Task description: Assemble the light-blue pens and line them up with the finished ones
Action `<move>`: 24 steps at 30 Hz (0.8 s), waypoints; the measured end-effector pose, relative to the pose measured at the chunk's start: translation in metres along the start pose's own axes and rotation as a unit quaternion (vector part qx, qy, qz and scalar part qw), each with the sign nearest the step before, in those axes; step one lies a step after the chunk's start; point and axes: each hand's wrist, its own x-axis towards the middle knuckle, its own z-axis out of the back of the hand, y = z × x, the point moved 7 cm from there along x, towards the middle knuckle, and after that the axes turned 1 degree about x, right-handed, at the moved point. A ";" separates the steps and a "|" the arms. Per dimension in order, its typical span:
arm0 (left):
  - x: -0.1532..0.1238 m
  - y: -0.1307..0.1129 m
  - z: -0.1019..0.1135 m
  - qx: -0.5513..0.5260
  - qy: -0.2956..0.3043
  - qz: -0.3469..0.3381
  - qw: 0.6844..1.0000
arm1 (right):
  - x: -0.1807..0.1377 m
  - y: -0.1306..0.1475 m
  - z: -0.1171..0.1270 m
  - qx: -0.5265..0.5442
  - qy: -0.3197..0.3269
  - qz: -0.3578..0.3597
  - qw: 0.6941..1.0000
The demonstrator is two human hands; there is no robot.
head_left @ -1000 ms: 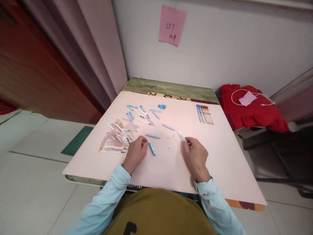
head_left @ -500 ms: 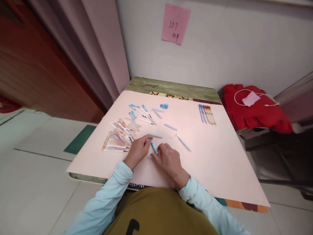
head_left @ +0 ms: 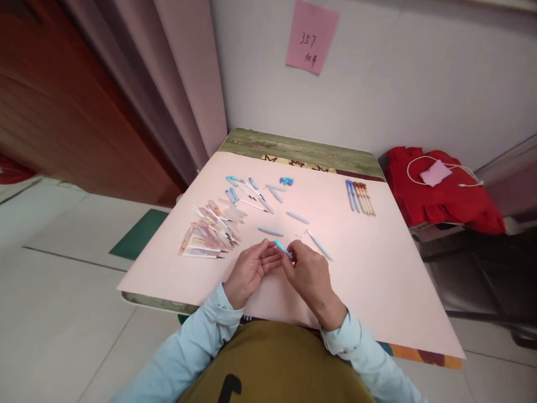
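My right hand point(head_left: 310, 274) pinches a short blue pen barrel piece point(head_left: 282, 247) between thumb and fingers, tilted with its bright blue end toward the left. Palm turned up, my left hand point(head_left: 250, 272) is open beside it, its fingertips close to the blue piece; whether they touch I cannot tell. Just beyond the hands lies a pale blue-grey barrel point(head_left: 271, 231). A lavender barrel point(head_left: 297, 217) lies farther back. To the right, a pale blue barrel with a white tip point(head_left: 320, 245) rests on the sheet, near small clear bits.
On the left of the pink-covered table point(head_left: 390, 280) lie pinkish barrels and white refills point(head_left: 210, 229). Behind are blue barrel parts with refills point(head_left: 243, 190) and small blue pieces point(head_left: 287, 181). Blue and brown pens point(head_left: 359, 198) stand in a row at right. A red cloth point(head_left: 444, 196) covers a seat.
The blue piece has been lifted by my right hand and turned flatter. My left hand has opened, palm up. The view has shifted slightly.
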 end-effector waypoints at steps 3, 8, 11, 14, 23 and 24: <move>0.001 0.006 -0.006 -0.065 -0.012 0.021 0.998 | -0.006 0.007 0.004 -0.004 -0.021 0.016 1.000; 0.003 0.008 -0.003 -0.091 -0.011 0.031 0.995 | -0.012 0.015 0.004 -0.012 -0.053 0.034 0.998; 0.002 0.008 -0.001 -0.099 -0.019 0.038 0.994 | -0.012 0.018 0.004 -0.010 -0.070 0.047 0.996; 0.002 0.008 -0.001 -0.103 -0.025 0.046 0.993 | -0.012 0.021 0.005 0.003 -0.076 0.059 0.995; 0.012 -0.016 0.016 -0.115 -0.096 0.003 0.989 | -0.001 -0.038 0.022 0.158 -0.107 -0.019 0.982; 0.013 -0.018 0.017 -0.123 -0.105 0.000 0.987 | 0.003 -0.049 0.023 0.130 -0.110 -0.035 0.985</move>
